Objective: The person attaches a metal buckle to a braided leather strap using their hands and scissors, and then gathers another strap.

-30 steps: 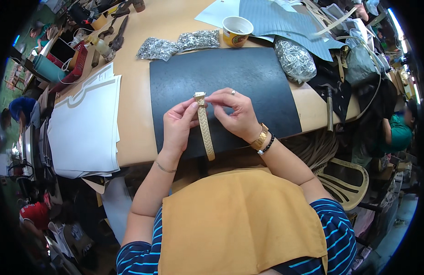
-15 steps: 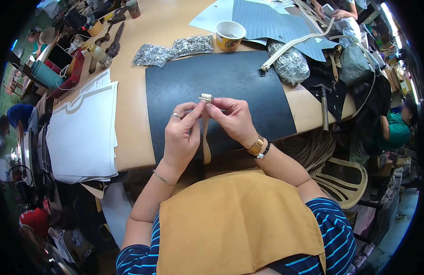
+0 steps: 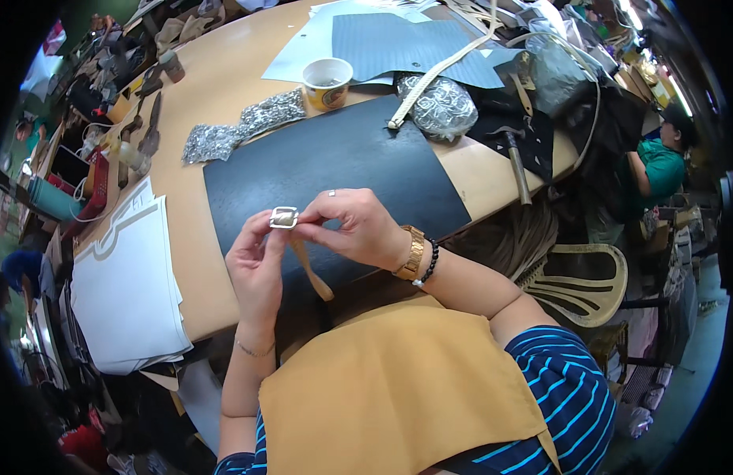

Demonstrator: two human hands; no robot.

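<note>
A small silvery square buckle (image 3: 284,218) is held up over the black mat, its frame turned so the opening shows. A narrow tan strap (image 3: 312,270) hangs from it, slanting down toward the mat's near edge. My left hand (image 3: 255,265) pinches the buckle from its left and lower side between thumb and fingers. From the right, my right hand (image 3: 352,228) is closed, thumb and forefinger at the buckle's right edge where the strap meets it. The fingertips partly hide that join.
The black mat (image 3: 342,166) lies on the wooden table (image 3: 224,87). Behind it are bags of metal bits (image 3: 273,112), a tub (image 3: 327,82) and a wrapped bundle (image 3: 443,109). A hammer (image 3: 518,166) rests at right; white paper sheets (image 3: 125,293) at left. A person (image 3: 661,162) sits far right.
Both hands have shifted left with the buckle and strap. The buckle has turned so its square frame shows. My view has swung, moving the table things leftward.
</note>
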